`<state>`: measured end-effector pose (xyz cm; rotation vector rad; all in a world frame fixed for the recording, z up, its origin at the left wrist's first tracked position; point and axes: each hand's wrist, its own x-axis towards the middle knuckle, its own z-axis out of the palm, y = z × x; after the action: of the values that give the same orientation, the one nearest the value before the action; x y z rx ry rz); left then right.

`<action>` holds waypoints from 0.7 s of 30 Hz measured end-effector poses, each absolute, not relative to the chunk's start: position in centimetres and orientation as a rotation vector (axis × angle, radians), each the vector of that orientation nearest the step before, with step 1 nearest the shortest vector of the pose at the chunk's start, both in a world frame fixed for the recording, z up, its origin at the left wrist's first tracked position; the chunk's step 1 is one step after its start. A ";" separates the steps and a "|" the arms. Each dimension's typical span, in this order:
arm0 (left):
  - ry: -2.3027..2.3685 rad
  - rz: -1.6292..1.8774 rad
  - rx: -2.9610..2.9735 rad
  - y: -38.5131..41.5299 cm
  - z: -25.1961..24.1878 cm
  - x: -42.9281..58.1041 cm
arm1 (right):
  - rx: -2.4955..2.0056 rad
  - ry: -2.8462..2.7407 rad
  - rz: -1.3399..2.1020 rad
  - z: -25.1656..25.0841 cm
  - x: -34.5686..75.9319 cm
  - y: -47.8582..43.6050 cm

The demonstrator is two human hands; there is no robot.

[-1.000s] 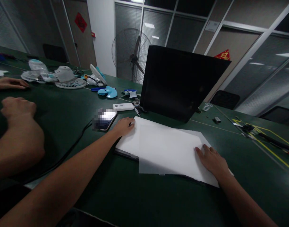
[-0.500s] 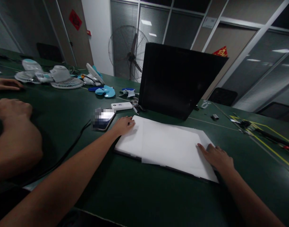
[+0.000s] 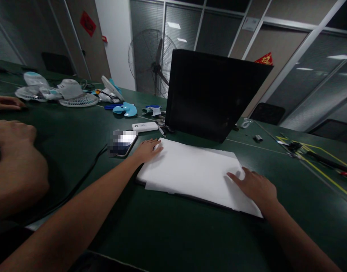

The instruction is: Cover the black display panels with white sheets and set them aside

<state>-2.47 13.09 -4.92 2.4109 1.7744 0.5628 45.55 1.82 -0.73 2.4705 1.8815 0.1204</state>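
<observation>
A thin white sheet lies over a flat white panel with a dark lower edge, on the green table. The sheet's lower left corner sticks out past the panel's front edge. My left hand rests at the panel's upper left corner, its fingers stretched out. At the right end, my right hand is spread, thumb and fingers apart, over the sheet; whether the fingertips press on it I cannot tell. A large black panel stands tilted right behind the white one.
Left of the panel lie a phone with a black cable and a white handheld device. Fan parts and blue fan blades sit farther back. Another person's arm rests at left. Yellow tape marks the right side.
The loose white sheet has slid left across the panel. My right hand has shifted slightly left and up, while my left hand stays at the corner.
</observation>
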 end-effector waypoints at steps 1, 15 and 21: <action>1.782 0.541 2.417 13.2 -5.0 -2.5 | 2.478 1.886 0.119 -0.7 45.6 1.9; 1.819 0.574 2.353 13.7 -5.1 -2.6 | 2.562 1.777 0.179 0.3 46.8 2.0; 1.821 0.612 2.314 13.7 -5.0 -2.5 | 2.648 1.853 0.138 -0.2 48.7 2.8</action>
<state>-2.52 13.67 -4.99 2.3136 1.8208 0.6123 48.75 2.82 -0.17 2.6479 1.8531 0.1377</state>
